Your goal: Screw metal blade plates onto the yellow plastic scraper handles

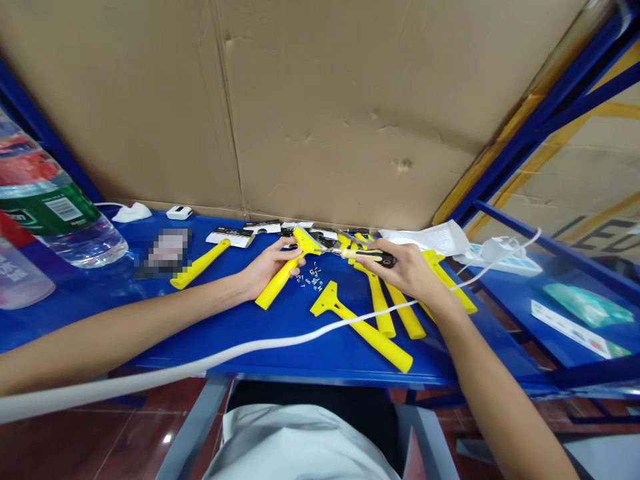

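Observation:
My left hand (274,265) is closed round a yellow scraper (278,285), its wide head up and its handle slanting down to the left. In my right hand (407,267) is a screwdriver (361,255) with a cream and black handle, its shaft pointing left at the scraper's head. Whether its tip sits in a screw is too small to tell. Below the scraper's head, small screws and nuts (314,277) are scattered on the blue table (240,347). Nearer to me lies a loose yellow scraper handle (373,333) with a T-shaped head.
Several more yellow handles (407,313) lie under and beside my right forearm. Another yellow handle (200,265) is at the left, near black-and-white cards (230,237). A white cable (280,341) crosses in front. Large bottles (65,207) stand far left; cardboard (325,107) backs the table.

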### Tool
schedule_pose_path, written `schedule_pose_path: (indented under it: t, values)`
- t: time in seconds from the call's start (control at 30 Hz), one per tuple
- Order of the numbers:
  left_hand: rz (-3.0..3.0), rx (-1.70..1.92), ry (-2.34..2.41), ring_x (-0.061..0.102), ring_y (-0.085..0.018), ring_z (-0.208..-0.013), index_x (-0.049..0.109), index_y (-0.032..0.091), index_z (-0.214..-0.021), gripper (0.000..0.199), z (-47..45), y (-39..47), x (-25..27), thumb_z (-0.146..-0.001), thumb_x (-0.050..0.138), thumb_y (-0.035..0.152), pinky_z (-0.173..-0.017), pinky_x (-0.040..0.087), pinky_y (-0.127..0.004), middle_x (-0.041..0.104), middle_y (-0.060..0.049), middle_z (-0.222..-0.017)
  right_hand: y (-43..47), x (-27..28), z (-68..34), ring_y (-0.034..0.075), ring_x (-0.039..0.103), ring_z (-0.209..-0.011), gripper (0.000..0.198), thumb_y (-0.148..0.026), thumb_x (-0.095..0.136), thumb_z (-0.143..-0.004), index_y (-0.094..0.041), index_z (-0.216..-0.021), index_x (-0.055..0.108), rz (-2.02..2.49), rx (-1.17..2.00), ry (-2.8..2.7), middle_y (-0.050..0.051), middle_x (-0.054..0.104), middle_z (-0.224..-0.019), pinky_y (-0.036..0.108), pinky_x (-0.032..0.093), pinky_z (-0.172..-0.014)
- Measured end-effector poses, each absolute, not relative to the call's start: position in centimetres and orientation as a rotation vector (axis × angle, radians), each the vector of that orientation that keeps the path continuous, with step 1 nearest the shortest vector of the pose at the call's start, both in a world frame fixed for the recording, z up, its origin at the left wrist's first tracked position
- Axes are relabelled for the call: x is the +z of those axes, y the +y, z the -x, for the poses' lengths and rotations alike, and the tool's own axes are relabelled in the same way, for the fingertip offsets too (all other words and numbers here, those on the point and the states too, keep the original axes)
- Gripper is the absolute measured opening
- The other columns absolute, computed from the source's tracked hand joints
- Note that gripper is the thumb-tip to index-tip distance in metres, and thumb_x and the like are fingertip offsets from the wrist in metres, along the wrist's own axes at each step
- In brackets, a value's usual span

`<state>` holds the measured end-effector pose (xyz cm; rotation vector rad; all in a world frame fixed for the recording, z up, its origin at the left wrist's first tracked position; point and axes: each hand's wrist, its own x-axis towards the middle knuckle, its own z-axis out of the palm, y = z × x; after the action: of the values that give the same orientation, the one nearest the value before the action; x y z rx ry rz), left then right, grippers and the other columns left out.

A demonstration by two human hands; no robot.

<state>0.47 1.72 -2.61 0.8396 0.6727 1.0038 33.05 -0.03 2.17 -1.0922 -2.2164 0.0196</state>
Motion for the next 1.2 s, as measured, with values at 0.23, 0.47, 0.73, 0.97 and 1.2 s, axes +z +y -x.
schedule_pose_path:
  t: [0.23,0.47,0.73,0.97,1.2]
  values:
    - [-0.843,1.017,0.663,0.068,-0.014,-0.070,0.059,0.024,-0.127,0.051,-0.33,2.10,-3.26,-0.087,0.088,0.014,-0.060,0.054,-0.024,0.071,-0.006,-0.100,0.16,1.98,-32.96,0.015,0.047,-0.054,0.048,-0.063,0.062,-0.105,-0.019,-0.093,0.078,1.208,0.090,-2.187,0.002,0.064,-0.065,0.033,0.034,-0.059]
    - [-0.836,1.012,0.655,0.067,-0.014,-0.068,0.058,0.023,-0.125,0.048,-0.41,2.02,-3.04,-0.088,0.086,0.012,-0.059,0.053,-0.023,0.071,-0.007,-0.099,-0.20,1.91,-32.77,0.017,0.059,-0.060,0.034,-0.052,0.075,-0.097,-0.019,-0.105,0.073,1.092,0.112,-2.215,0.004,0.074,-0.082,0.031,0.043,-0.061]
    - [-0.831,1.012,0.668,0.066,-0.013,-0.063,0.059,0.023,-0.124,0.045,-0.44,2.01,-2.93,-0.088,0.086,0.013,-0.058,0.053,-0.023,0.071,-0.007,-0.093,-0.42,2.45,-32.53,0.017,0.057,-0.059,0.041,-0.056,0.064,-0.106,-0.019,-0.093,0.077,1.079,0.122,-2.258,0.005,0.075,-0.078,0.033,0.042,-0.062]
    - [-0.821,1.006,0.668,0.066,-0.013,-0.063,0.059,0.023,-0.123,0.046,-0.56,1.95,-2.86,-0.087,0.086,0.011,-0.058,0.053,-0.023,0.072,-0.006,-0.095,-0.32,1.91,-32.71,0.019,0.061,-0.062,0.033,-0.051,0.074,-0.098,-0.019,-0.106,0.074,1.100,0.103,-2.222,0.005,0.076,-0.082,0.032,0.042,-0.060]
    - [-0.828,1.025,0.675,0.072,-0.017,-0.074,0.062,0.022,-0.122,0.047,-0.49,2.52,-3.55,-0.085,0.088,0.009,-0.058,0.053,-0.023,0.072,-0.008,-0.099,-0.40,2.23,-32.56,0.018,0.063,-0.065,0.034,-0.053,0.073,-0.102,-0.020,-0.106,0.080,1.031,0.145,-2.239,0.007,0.080,-0.090,0.033,0.045,-0.064]
